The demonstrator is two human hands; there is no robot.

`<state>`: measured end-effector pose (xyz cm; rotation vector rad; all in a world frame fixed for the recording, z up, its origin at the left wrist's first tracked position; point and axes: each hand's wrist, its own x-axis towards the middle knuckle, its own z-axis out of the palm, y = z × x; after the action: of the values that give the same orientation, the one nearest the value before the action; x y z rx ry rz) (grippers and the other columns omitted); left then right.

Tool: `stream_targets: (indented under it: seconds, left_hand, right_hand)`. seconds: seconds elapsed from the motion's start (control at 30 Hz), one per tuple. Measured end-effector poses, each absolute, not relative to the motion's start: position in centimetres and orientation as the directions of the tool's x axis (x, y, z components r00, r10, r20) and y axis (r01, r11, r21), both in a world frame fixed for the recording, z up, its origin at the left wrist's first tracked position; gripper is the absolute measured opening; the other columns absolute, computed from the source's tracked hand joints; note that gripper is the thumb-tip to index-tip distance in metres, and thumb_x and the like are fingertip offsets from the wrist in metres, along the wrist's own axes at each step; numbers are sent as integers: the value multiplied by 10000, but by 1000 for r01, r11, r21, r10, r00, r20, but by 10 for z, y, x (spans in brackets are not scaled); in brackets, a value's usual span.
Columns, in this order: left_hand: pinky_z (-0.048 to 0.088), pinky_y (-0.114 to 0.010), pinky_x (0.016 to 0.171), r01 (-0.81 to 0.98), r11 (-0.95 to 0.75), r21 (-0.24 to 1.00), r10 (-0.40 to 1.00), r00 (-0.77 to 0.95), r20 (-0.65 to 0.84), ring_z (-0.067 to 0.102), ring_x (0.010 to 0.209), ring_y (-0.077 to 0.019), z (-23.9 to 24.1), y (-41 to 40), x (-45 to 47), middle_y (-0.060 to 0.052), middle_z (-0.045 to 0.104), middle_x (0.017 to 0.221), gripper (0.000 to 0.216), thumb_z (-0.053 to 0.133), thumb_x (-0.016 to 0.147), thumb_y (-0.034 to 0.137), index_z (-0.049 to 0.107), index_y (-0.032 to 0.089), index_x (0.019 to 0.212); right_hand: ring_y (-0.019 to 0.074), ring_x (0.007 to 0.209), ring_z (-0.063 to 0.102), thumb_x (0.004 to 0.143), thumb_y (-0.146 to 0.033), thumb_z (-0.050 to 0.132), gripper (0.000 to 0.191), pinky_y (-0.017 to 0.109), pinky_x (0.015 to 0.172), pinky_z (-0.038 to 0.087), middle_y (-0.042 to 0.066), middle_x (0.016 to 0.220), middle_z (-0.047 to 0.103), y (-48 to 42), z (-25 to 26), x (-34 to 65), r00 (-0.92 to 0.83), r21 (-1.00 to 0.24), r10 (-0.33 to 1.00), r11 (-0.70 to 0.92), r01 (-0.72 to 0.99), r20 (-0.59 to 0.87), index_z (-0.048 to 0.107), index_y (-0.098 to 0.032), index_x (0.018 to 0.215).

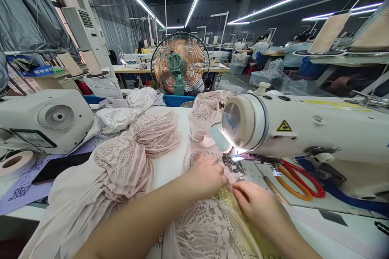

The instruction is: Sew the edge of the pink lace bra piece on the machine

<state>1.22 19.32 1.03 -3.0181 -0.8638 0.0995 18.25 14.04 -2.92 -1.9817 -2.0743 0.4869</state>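
Observation:
A white sewing machine (pixel 304 129) stands on the table (pixel 170 162), its lamp lighting the needle area (pixel 235 158). Pink lace fabric (pixel 209 222) with a yellowish piece (pixel 231 206) under it lies in front of the needle. My left hand (pixel 206 176) rests on the lace just left of the needle, fingers curled down onto the cloth. My right hand (pixel 258 204) pinches the fabric edge below the needle, fingers pressed together.
Stacks of pink lace pieces (pixel 133 149) lie to the left. A second white machine (pixel 45 119) and a tape roll (pixel 15 162) sit far left. Red and orange scissors (pixel 299 182) lie under the machine arm. A fan (pixel 180 68) stands behind; other people work farther back.

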Motion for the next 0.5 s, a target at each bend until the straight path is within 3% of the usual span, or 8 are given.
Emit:
stream_targets:
  seconds: [0.1,0.23,0.37,0.5]
  left_hand:
    - [187,-667,998,469,-883,16,470,883,9,312,1263,-303,5,196,10,-75,535,1214,269,439,880,211,624,253,1071]
    - [175,-618,1036,405,-914,37,406,912,53,373,1210,-258,5,197,9,-71,576,1133,217,477,839,176,665,216,940]
    - [201,-567,1047,405,-910,86,410,911,39,445,1106,-254,6,196,11,-78,607,1015,162,556,712,169,661,166,836]
    - [217,-550,1038,429,-899,92,436,897,79,476,1032,-245,7,193,13,-90,609,951,210,490,795,241,649,156,902]
  right_hand:
    - [228,821,606,855,-347,284,359,329,640,428,51,903,642,143,-31,183,-74,-351,996,51,935,-53,632,-258,846]
    - [224,807,606,864,-367,282,381,325,630,431,55,861,630,141,-33,185,-125,-320,991,102,942,-50,647,-257,875]
    - [223,753,615,871,-384,278,415,332,608,450,50,797,631,134,-31,188,-165,-261,986,152,953,-27,653,-251,990]
    - [236,796,629,874,-360,255,463,353,638,472,52,843,667,130,-26,190,-186,-219,975,157,963,-121,585,-237,1175]
